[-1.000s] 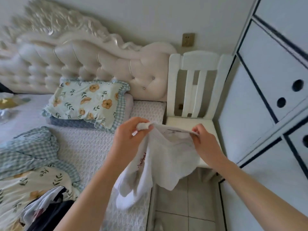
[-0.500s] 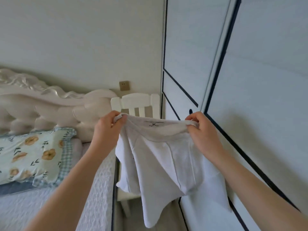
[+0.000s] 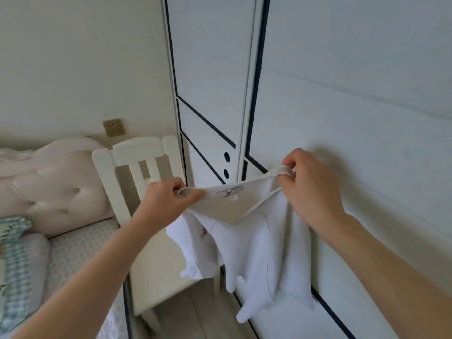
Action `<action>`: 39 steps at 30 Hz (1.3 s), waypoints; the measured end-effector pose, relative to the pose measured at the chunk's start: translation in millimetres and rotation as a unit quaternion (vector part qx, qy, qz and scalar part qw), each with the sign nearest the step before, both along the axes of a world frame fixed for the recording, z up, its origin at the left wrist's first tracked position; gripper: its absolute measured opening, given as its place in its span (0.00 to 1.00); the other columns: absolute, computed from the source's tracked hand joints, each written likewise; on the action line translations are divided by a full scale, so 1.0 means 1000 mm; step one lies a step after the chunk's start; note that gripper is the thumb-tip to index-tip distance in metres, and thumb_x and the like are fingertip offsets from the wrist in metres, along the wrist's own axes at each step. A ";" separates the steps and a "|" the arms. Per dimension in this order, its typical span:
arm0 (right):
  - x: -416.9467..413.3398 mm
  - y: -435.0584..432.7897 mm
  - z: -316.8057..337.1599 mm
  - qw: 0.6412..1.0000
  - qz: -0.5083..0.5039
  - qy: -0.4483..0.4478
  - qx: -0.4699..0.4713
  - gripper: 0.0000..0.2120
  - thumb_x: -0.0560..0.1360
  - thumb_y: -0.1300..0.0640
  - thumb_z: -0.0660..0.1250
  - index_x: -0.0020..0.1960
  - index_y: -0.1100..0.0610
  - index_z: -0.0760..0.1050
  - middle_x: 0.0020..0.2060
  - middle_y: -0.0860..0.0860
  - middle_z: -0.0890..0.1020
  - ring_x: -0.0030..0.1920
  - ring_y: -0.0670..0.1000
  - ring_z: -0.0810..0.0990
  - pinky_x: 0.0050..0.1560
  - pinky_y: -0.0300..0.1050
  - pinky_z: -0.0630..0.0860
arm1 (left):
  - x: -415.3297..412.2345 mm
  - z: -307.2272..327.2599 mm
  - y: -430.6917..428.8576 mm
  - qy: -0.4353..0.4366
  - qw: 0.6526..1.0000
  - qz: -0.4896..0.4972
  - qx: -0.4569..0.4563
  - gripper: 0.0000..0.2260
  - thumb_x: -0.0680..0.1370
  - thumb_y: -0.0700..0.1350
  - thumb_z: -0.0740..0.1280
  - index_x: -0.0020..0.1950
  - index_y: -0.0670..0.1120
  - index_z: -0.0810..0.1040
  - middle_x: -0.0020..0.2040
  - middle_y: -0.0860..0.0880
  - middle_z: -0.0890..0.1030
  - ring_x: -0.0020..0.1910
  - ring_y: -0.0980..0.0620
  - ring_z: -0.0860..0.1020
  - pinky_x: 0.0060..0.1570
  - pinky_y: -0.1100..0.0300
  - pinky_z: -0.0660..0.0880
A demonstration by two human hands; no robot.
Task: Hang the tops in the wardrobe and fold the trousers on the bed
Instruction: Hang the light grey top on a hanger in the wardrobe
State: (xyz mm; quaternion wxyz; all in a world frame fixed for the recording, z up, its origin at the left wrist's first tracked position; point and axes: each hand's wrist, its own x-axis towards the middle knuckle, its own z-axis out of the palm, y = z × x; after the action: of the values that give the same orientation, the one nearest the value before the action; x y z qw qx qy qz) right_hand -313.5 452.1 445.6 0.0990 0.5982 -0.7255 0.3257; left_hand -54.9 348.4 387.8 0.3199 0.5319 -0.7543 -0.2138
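A white top (image 3: 247,243) with a small pink print hangs in the air between my hands, its neckline stretched wide and a label showing inside the collar. My left hand (image 3: 168,201) pinches the left side of the neckline. My right hand (image 3: 308,189) pinches the right side, held a little higher and close to the wardrobe (image 3: 342,94). The wardrobe's white doors with dark lines are closed and fill the right half of the view. The body and sleeves of the top dangle in front of the lower door.
A white slatted chair (image 3: 137,167) stands between the bed and the wardrobe, right behind the top. The bed (image 3: 73,245) with a padded headboard (image 3: 53,184) and a checked pillow (image 3: 14,265) lies at the left. Two round finger holes (image 3: 227,165) mark the narrow door.
The view has swung from the bed up and right to the wardrobe. Both hands have carried the top toward the doors and spread its neckline wider, the right hand rising.
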 end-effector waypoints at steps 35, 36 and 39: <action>-0.054 0.381 -0.001 0.977 -0.066 0.116 0.166 0.20 0.70 0.70 0.63 0.55 0.51 0.65 0.43 0.46 0.69 0.30 0.45 0.64 0.26 0.37 0.55 | -0.098 -0.006 0.225 0.315 0.770 -0.114 0.544 0.07 0.69 0.44 0.71 0.40 0.42 0.87 0.43 0.43 0.85 0.38 0.47 0.85 0.36 0.54 0.82; -0.058 0.398 0.003 0.976 -0.069 0.124 0.164 0.19 0.70 0.71 0.62 0.54 0.51 0.65 0.42 0.46 0.69 0.30 0.45 0.62 0.25 0.38 0.54 | -0.104 -0.002 0.238 0.312 0.770 -0.123 0.542 0.07 0.69 0.44 0.72 0.40 0.43 0.87 0.43 0.44 0.84 0.38 0.47 0.84 0.36 0.55 0.82; -0.068 0.443 0.012 0.979 -0.068 0.130 0.142 0.09 0.76 0.65 0.62 0.49 0.52 0.66 0.40 0.47 0.72 0.32 0.49 0.70 0.28 0.39 0.61 | -0.122 0.011 0.276 0.305 0.772 -0.156 0.535 0.08 0.69 0.47 0.72 0.42 0.44 0.86 0.45 0.45 0.83 0.40 0.49 0.83 0.41 0.55 0.82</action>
State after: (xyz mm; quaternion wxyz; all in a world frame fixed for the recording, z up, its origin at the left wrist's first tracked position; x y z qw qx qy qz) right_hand -381.8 894.8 457.7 0.1287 0.5928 -0.7841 0.1311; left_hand -176.8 624.8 398.5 0.1590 0.3994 -0.4533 -0.7809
